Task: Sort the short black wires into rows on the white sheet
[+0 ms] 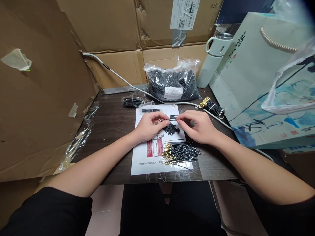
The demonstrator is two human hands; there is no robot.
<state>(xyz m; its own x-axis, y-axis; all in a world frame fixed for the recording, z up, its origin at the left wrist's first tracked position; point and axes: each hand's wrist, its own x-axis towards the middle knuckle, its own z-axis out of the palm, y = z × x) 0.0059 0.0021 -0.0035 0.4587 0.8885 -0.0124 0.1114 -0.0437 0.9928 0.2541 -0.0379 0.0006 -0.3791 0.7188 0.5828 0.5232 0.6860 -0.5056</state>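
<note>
My left hand [149, 126] and my right hand [199, 126] meet over a white printed sheet [145, 157] on a small dark table [113, 131]. Both hands are pinched, their fingertips holding a thin black wire [173, 120] between them. Just below the fingers lies a small heap of short black sleeves [172, 128]. Nearer to me, a loose pile of black wires with gold tips [180, 152] lies on the sheet. A few finished black pieces [150, 110] rest at the sheet's top edge.
A clear bag full of black parts [173, 84] stands at the back. A banded bundle of gold-tipped wires [212, 106] lies at the right, a small bag [133, 102] at the left. A white cable [118, 74], pale flask [214, 59], gift bag [258, 85] and cardboard walls [41, 108] surround the table.
</note>
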